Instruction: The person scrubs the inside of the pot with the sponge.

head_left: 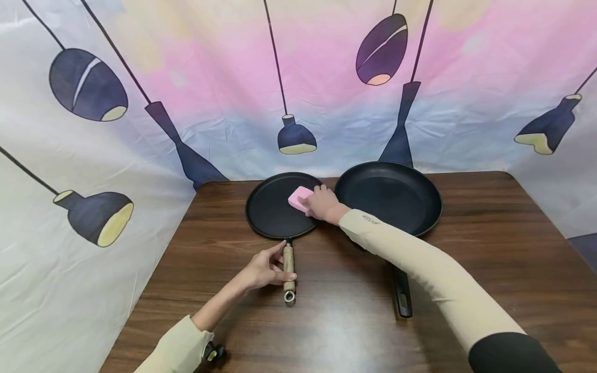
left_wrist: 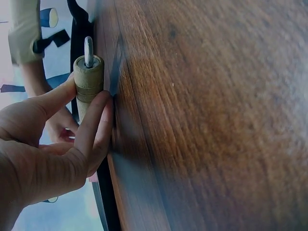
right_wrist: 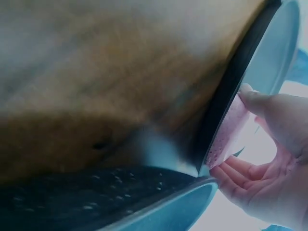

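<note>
Pink sponge (head_left: 300, 198) on flat pan (head_left: 270, 212).

Dark wooden table (head_left: 489, 248), pastel backdrop cloth (head_left: 224, 77) printed with hanging lamps

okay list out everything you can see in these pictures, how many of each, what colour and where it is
Flat pan: one, black, with a wooden handle ending in a metal ring; back centre of the table.
Frying pan: one, black, deeper, with a black handle; right of the flat pan.
Sponge: one, pink, on the flat pan's right side.
Table: one, dark brown wood.
Backdrop cloth: one, pink, white and blue with printed dark lamps; behind and beside the table.
Left hand: beige sleeve; fingers and thumb grip the wooden handle.
Right hand: beige sleeve; holds the sponge on the flat pan.
</note>
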Tool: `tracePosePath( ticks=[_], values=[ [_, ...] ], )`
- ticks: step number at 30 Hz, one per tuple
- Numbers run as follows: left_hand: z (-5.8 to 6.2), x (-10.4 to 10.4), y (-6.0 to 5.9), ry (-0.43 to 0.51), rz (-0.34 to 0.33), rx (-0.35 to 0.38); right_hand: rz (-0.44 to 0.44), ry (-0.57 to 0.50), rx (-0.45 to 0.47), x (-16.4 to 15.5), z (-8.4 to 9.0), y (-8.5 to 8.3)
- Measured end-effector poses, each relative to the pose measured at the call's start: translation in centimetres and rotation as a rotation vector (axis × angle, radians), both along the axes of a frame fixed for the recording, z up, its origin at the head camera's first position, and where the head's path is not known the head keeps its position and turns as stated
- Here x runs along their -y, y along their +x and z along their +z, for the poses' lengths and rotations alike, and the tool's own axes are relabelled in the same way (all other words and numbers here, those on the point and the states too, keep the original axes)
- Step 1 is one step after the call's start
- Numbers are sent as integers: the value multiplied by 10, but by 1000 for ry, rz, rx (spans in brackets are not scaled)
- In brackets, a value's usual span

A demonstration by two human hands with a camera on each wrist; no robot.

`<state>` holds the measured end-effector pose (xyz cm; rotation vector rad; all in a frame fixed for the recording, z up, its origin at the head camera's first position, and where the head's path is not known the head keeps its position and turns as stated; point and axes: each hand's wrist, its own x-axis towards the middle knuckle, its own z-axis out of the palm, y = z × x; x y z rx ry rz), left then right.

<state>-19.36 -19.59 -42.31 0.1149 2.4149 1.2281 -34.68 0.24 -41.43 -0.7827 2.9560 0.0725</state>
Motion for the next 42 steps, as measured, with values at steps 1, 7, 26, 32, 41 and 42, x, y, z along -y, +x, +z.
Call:
tracePosePath(
  ticks=[1,7,26,32,41,42],
  values=[
    [0,1,0,-1,1,-2,24,-8,7,-1,0,4],
    [0,2,-1,9,6,-13,134,-50,-30,0,-2,22],
    [-2,5,2,80,-33,7,393,-155,-23,63,-18,-6],
    [-1,6,6,84,-16,-5,195,-142,-71,76,-19,-26],
    [-1,5,8,109,-23,-3,-134,-110,-51,68,-18,-47],
    [-1,5,7,110,-19,0,-120,-100,-51,67,-17,-48]
  ],
)
